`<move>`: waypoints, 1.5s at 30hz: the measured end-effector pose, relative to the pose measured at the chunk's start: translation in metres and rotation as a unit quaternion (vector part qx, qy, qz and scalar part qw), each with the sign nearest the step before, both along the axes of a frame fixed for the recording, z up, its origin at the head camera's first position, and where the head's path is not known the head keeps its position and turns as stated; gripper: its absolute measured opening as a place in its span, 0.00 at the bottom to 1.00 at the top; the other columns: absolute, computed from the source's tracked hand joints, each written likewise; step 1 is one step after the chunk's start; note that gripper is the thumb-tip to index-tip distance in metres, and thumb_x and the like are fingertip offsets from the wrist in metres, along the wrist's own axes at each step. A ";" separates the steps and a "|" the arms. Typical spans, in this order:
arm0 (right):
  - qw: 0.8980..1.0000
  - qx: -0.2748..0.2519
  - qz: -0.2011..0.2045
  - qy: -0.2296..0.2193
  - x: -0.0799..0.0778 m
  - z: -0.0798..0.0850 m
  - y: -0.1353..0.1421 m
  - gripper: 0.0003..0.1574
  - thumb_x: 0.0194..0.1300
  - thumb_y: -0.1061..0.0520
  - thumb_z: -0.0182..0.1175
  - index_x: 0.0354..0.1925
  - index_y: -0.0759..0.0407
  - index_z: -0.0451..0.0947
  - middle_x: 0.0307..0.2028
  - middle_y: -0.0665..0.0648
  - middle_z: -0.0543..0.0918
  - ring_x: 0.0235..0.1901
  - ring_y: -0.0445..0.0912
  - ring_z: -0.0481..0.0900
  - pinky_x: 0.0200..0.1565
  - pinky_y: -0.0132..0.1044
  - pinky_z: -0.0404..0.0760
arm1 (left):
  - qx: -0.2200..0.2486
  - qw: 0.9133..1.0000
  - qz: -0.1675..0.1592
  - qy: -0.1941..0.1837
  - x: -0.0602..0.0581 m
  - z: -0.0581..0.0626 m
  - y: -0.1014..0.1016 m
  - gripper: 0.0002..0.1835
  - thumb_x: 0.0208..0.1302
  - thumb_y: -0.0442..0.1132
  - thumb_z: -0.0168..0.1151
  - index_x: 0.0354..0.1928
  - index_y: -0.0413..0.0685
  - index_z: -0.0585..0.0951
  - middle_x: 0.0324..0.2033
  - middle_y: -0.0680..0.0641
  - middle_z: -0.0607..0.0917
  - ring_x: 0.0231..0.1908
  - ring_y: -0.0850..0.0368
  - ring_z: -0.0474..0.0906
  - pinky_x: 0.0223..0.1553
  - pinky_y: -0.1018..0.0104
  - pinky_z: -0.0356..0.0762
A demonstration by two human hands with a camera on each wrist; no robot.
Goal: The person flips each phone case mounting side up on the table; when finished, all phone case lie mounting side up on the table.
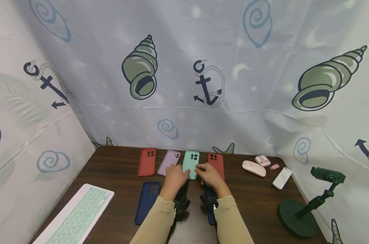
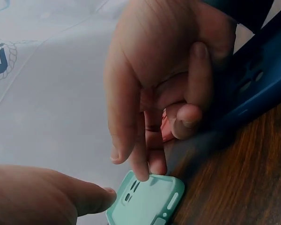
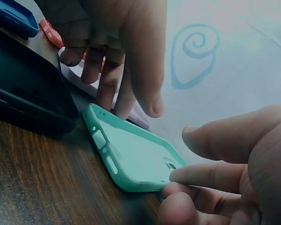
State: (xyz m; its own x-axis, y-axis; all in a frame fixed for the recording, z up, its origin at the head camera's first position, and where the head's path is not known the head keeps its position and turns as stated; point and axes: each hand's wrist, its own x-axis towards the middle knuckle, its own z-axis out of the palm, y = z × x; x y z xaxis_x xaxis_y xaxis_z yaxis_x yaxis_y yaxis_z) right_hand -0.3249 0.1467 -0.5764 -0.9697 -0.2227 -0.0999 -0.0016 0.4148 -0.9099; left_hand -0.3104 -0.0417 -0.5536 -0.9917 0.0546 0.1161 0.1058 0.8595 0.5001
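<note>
A mint green phone case (image 1: 190, 161) lies on the dark wooden table, its hollow inside facing up. My left hand (image 1: 174, 179) is at its near left edge, with fingertips right at the rim in the right wrist view. From the other side, my right hand (image 1: 213, 177) reaches in; its index fingertip touches the case's corner in the right wrist view, thumb held apart. Neither hand's fingers close round the case (image 3: 131, 150). Under the wrists lie a black phone case (image 1: 181, 194) and a blue phone case (image 1: 210, 215), partly hidden.
Red (image 1: 147, 162) and lilac (image 1: 168, 162) phone cases lie left of the mint one, another red case (image 1: 217, 165) right. A navy case (image 1: 147, 203) and keyboard (image 1: 80, 217) are nearer left. At right are a mouse (image 1: 254, 168), white remote (image 1: 282, 178) and green stand (image 1: 297, 218).
</note>
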 end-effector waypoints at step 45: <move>0.989 -0.008 -0.146 -0.032 0.014 0.016 0.098 0.28 0.78 0.48 0.53 0.65 0.65 0.74 0.53 0.68 0.82 0.41 0.53 0.83 0.39 0.42 0.80 | 0.256 0.940 -0.217 -0.055 -0.003 -0.036 0.070 0.28 0.75 0.45 0.58 0.72 0.44 0.67 0.67 0.39 0.69 0.65 0.45 0.71 0.64 0.48 0.71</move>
State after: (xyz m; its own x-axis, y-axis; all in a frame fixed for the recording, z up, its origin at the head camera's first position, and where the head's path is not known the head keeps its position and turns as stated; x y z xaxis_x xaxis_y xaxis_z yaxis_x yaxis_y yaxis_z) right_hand -0.3109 0.2444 -0.5607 -0.9848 0.0629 -0.1617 0.1734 0.3754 -0.9105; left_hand -0.3135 0.0288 -0.5895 -0.8967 0.4213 0.1362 0.3148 0.3904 0.8652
